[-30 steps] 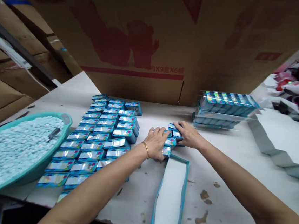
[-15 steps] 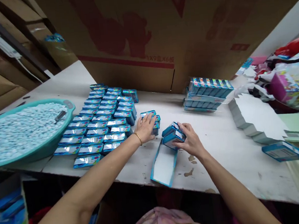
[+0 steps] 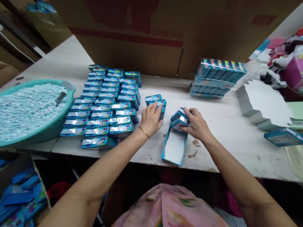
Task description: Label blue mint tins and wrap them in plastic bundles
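Observation:
My right hand [image 3: 197, 125] grips a pair of small blue boxes [image 3: 179, 120] between thumb and fingers. They stand at the far end of an open blue carton tray [image 3: 174, 150] with a white inside; the rest of that tray shows bare. To the left, my left hand [image 3: 151, 120] has its fingers closed over the nearest of a small group of blue boxes [image 3: 153, 98]; its fingertips are partly hidden. Farther left stand rows of upright blue boxes [image 3: 97, 113] with shiny tops.
A turquoise basin [image 3: 71, 96] of pale blue pieces stands at the left. A big cardboard carton [image 3: 135, 54] rises behind. Wrapped box packs [image 3: 214, 79] sit back right, with white zigzag-edged card stock [image 3: 265, 102] and a lone blue box [image 3: 286, 137] farther right.
The view has tilted down, so everything sits higher in the picture. My left hand has closed more over the small group of boxes. My right hand keeps its grip on the pair.

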`<state>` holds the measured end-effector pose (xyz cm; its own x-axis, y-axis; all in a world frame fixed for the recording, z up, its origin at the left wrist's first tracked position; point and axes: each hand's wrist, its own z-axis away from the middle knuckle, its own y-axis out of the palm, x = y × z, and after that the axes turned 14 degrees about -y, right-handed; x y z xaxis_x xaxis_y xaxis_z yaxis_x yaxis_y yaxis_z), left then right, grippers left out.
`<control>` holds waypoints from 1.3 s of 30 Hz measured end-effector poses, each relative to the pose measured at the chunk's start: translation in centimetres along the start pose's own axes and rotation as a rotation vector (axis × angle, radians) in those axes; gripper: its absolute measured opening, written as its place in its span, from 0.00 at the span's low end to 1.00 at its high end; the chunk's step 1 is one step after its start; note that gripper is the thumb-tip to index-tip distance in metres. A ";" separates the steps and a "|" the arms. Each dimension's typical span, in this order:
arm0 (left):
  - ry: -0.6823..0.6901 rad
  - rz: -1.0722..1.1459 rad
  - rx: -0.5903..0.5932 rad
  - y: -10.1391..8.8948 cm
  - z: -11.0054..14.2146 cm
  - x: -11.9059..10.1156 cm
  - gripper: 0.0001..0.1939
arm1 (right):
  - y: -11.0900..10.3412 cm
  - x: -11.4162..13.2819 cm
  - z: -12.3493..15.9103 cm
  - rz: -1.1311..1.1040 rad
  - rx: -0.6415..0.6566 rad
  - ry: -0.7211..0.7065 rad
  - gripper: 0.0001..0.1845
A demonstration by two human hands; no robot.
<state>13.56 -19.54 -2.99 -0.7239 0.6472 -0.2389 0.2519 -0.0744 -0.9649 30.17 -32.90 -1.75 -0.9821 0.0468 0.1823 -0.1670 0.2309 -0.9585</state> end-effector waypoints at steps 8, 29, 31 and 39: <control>-0.130 0.040 0.538 4.5 9.1 -3.3 0.21 | 1.8 -1.8 2.0 -0.149 -0.135 0.046 0.42; -0.263 0.124 0.455 4.5 12.3 -4.0 0.31 | 0.8 0.1 -8.2 -0.001 0.238 -0.367 0.55; -0.271 0.198 0.468 4.2 12.3 -3.2 0.33 | 1.5 1.4 -11.6 0.006 0.305 -0.396 0.62; -0.425 0.672 0.189 4.1 11.6 1.8 0.36 | 3.5 4.4 -14.4 0.022 0.357 -0.393 0.54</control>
<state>5.87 -27.49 -8.67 -0.6482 0.0792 -0.7574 0.6337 -0.4955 -0.5941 26.55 -17.93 -1.15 -0.9330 -0.3352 0.1312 -0.0980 -0.1141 -0.9886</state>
